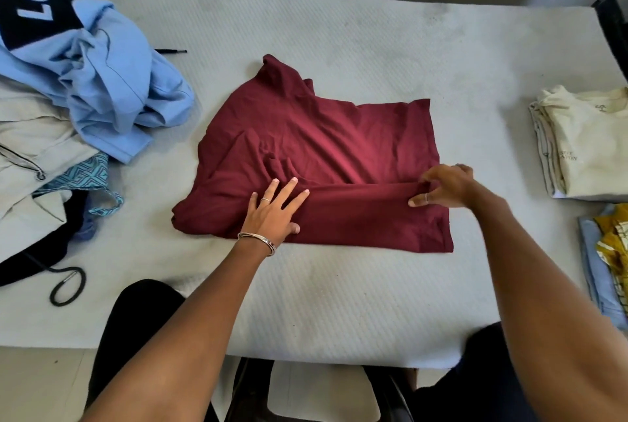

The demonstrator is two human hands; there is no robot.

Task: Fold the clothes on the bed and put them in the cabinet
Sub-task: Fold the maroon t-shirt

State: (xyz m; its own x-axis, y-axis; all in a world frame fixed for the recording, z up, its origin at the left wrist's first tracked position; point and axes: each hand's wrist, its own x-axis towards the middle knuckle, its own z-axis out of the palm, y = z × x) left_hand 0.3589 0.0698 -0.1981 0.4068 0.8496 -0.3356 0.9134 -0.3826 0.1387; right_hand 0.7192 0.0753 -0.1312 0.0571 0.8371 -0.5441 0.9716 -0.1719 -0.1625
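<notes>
Nearest me, my left hand (273, 209) is pressing flat-fingered on the maroon T-shirt (326, 149) lying mid-bed (339, 302), while my right hand (443, 186) is pinching its folded edge. I'm judging it light, limp and clingy, so I'm favouring hems and corners as holds

White letters "Le" stand on a black garment (23, 10) at the bed's far left corner. Small grey print on the folded cream shirt (588, 143) near the right edge is too blurred to read.
</notes>
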